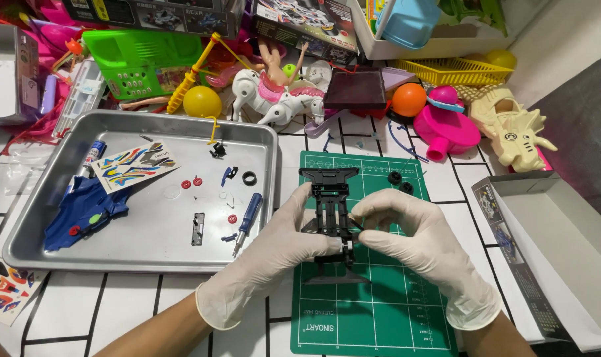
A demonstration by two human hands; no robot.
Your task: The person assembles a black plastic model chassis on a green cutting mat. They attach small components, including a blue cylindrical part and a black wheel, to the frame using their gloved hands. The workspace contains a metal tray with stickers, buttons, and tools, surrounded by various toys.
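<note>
- Both hands wore white latex gloves and held a black plastic toy-car chassis (331, 218) just above a green cutting mat (373, 311) on the white tiled tabletop (148, 304).
- The left hand (274, 248) cradled the chassis from its side, fingers (299, 206) curled and pressed against the frame.
- The right hand (413, 241) pinched at the chassis's middle, thumb and forefinger (361, 210) closed together on a small part I could not make out.
- Judging by this, a fitting step was in hand; seating the piece called for a steady frame and a light, straight press.
- The chassis looked long, skeletal, ribbed, with a wide bumper at its far end.
- 2 small black wheels (400, 182) lay beyond the right fingers; a blue-handled screwdriver (247, 221) rested in the steel tray (62, 254), left of the left fingers.
</note>
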